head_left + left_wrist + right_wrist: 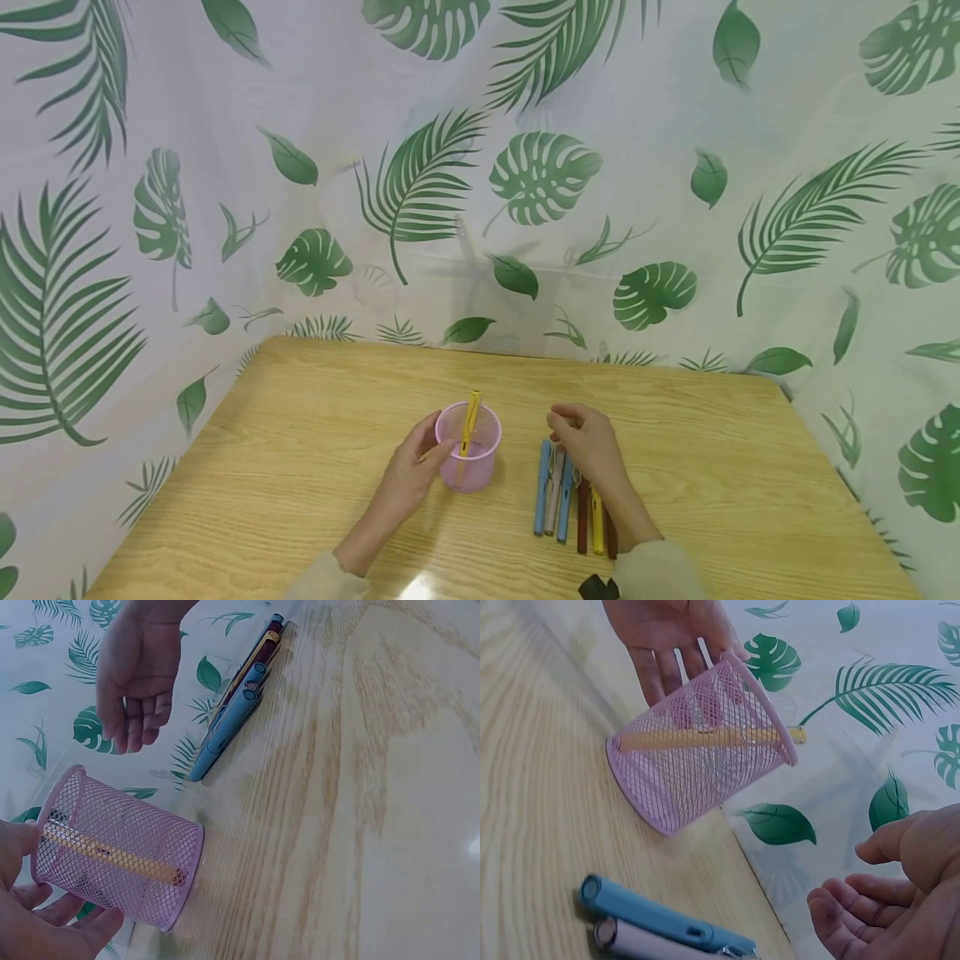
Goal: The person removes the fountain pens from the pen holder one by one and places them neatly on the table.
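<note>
A pink mesh pen holder point(468, 475) stands upright on the table, with one yellow pen point(471, 421) leaning inside it. My left hand point(412, 467) holds the holder from its left side, thumb near the rim and fingers round the mesh wall. Several capped pens lie in a row to the right of the holder, among them a blue pen point(541, 492), a light pinkish pen point(553, 493), a dark red pen point(582, 517) and another yellow pen point(597, 525). Over the far ends of this row hovers my right hand point(588, 442), fingers loosely bent and holding nothing.
The wooden table point(337, 400) meets a white leaf-patterned cloth point(450, 292) at the back and sides. A black object point(598, 587) shows at the right cuff, by the bottom edge of the head view.
</note>
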A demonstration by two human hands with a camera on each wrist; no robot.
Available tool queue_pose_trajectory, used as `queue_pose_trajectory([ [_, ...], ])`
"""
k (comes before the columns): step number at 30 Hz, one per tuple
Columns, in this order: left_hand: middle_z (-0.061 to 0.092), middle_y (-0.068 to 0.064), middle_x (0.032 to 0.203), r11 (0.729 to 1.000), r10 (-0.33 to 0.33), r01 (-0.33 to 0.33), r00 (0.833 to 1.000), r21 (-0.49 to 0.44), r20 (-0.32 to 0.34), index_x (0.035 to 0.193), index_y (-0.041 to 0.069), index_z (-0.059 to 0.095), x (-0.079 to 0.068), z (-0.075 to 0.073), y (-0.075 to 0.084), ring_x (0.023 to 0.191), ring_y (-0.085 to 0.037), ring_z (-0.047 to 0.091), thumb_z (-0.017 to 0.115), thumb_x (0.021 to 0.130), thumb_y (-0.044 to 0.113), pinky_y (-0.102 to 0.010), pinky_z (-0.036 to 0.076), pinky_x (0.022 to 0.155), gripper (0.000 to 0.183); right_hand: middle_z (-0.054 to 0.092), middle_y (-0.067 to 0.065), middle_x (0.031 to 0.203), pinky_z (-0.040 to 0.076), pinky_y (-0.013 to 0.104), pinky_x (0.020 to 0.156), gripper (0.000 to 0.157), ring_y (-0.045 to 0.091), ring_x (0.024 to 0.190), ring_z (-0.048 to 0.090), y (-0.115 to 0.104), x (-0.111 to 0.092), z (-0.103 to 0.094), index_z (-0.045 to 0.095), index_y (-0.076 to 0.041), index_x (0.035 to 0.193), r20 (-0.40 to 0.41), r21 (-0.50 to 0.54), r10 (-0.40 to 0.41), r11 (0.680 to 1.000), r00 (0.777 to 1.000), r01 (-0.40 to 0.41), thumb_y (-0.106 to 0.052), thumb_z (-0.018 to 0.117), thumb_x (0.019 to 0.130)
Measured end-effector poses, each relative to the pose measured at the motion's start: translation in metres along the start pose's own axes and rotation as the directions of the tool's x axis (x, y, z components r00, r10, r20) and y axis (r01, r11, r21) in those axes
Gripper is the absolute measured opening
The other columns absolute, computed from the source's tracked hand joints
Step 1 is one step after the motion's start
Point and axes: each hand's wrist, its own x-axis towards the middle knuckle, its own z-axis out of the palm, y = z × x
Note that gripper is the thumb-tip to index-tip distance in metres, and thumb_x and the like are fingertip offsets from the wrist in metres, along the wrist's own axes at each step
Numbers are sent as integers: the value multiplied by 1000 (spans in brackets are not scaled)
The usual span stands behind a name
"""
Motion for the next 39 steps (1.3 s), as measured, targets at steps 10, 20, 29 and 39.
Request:
queue_pose_trajectory([
  [10, 48, -33, 149, 1000, 11, -11, 1000, 11, 4, 153, -11, 35, -1, -1, 1, 138, -47, 47, 58, 107, 13, -63, 35, 117, 57, 72, 21, 109, 63, 43, 82, 32, 36, 96, 68, -14, 9, 31, 67, 6, 126, 39, 65, -95, 994, 995, 93, -15, 64, 102],
  [20, 48, -33, 149, 1000, 10, -10, 1000, 7, 8, 153, -11, 34, -1, 0, 1, 138, -48, 46, 58, 107, 13, -63, 35, 117, 57, 73, 16, 106, 63, 38, 79, 30, 26, 92, 69, -20, 13, 60, 68, 8, 123, 23, 74, -136, 988, 990, 134, -13, 65, 102],
  [29, 46, -32, 151, 1000, 0, 0, 1000, -3, 14, 154, -9, 34, -2, -1, 3, 140, -47, 45, 57, 107, 16, -63, 34, 117, 58, 73, 17, 109, 60, 37, 87, 30, 28, 99, 67, -25, 12, 82, 70, 6, 120, 3, 63, -179, 982, 984, 178, -16, 69, 100],
  [39, 44, -33, 151, 1000, -2, 2, 999, 10, 45, 155, -9, 30, -2, -3, 0, 140, -50, 43, 55, 109, 19, -64, 37, 114, 60, 71, 25, 120, 57, 49, 99, 39, 40, 115, 67, -26, 10, 96, 67, 10, 122, -15, 82, -229, 970, 973, 230, -19, 74, 97],
])
